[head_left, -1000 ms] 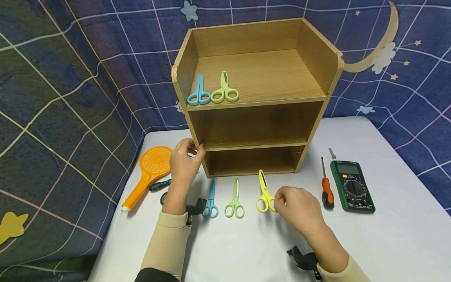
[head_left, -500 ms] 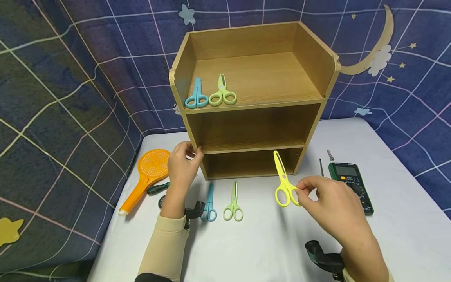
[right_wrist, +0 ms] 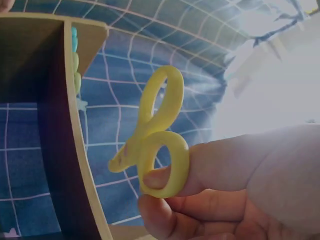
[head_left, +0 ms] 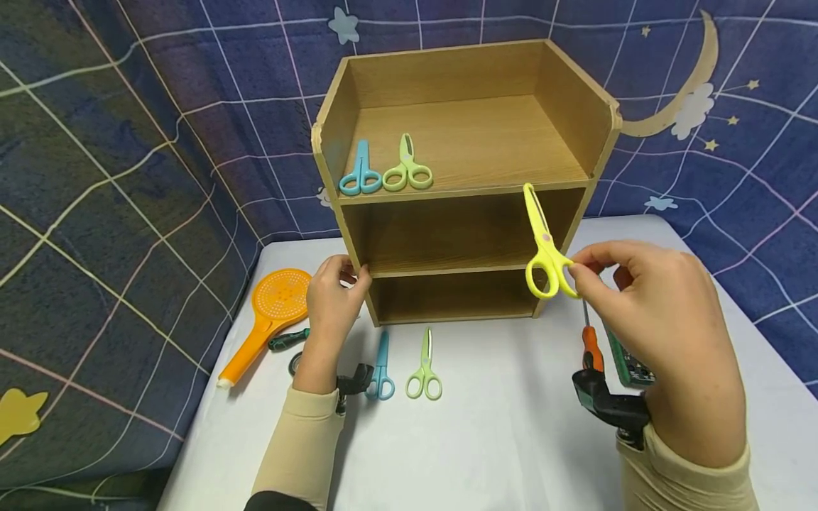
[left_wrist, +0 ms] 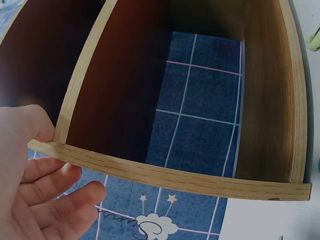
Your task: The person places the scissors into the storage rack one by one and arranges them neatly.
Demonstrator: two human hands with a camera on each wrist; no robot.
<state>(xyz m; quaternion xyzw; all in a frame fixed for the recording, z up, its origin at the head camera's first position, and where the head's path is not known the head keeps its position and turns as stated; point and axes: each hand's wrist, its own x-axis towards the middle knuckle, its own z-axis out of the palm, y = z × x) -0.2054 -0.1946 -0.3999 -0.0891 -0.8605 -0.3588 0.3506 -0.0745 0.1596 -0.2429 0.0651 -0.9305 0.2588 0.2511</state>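
Observation:
In the head view my right hand [head_left: 664, 319] pinches one handle loop of the yellow scissors [head_left: 543, 248] between thumb and fingers. They hang in the air before the right part of a wooden shelf unit [head_left: 466, 128], blades up. The right wrist view shows the thumb tip through the loop of these scissors [right_wrist: 175, 100]. My left hand [head_left: 334, 301] grips the unit's left side panel, thumb inside and fingers outside, as the left wrist view shows. Blue scissors [head_left: 361, 174] and green scissors [head_left: 407, 170] lie on the top shelf.
On the white table lie more blue scissors [head_left: 381, 376] and green scissors [head_left: 424, 376]. An orange strainer-like scoop [head_left: 280, 297] and a green-black handle [head_left: 289, 339] are at left. An orange screwdriver [head_left: 592, 346] and a partly hidden multimeter [head_left: 629, 362] are at right.
My right hand has raised the yellow scissors off the table, up and to the right, to about the middle shelf's height in the head view. My left hand stays on the side panel.

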